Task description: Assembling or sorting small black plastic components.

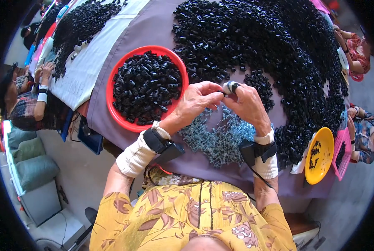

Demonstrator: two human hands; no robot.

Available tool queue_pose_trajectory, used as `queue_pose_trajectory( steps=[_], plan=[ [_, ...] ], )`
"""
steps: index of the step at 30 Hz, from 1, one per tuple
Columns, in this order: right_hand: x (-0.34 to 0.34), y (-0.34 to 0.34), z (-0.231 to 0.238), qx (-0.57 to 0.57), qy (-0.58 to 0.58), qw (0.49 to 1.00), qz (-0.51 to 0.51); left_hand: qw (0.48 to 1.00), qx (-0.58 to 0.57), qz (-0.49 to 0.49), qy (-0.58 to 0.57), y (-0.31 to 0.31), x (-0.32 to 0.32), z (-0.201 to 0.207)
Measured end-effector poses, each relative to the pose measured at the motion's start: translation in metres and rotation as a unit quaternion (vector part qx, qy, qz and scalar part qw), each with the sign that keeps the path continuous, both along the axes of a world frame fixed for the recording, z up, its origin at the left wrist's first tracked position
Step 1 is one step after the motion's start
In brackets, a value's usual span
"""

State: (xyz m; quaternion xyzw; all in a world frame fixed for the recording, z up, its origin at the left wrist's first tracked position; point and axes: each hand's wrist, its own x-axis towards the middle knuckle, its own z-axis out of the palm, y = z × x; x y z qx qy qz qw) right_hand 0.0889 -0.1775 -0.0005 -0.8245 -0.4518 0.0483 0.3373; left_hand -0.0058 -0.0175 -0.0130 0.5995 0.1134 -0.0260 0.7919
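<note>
My left hand [197, 102] and my right hand [249, 103] meet above the table with fingertips pinched together. Between them is a small black plastic part [224, 94], mostly covered by the fingers. A finger of my right hand wears a white wrap with a black band. Below my hands lies a heap of small silvery-blue pieces [218, 140] that look like coil springs. To the left of my hands, a red round basin [111, 104] holds many black plastic parts [147, 85]. A large spread of similar black parts [245, 35] covers the table beyond and to the right.
A yellow bowl [327, 146] with a few black pieces stands at the right edge, beside a pink basket [341, 161]. The table has a purple-grey cloth [132, 39]. Other people work at the right side and at another table [76, 79] on the left.
</note>
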Motion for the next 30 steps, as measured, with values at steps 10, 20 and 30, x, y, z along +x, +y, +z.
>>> queue_pose_trajectory(
  steps=[10,20,30],
  plan=[
    [0.01,-0.029,-0.002,-0.04,0.031,0.998,-0.035,0.995,-0.06,0.08,0.009,0.014,0.006,0.008],
    [0.005,0.029,-0.029,-0.098,-0.098,0.99,0.027,0.996,0.0,0.085,-0.005,0.026,-0.007,0.01],
    [0.0,0.012,0.01,0.112,0.118,0.986,-0.034,0.991,0.129,0.034,-0.015,0.013,-0.006,0.008]
  ],
)
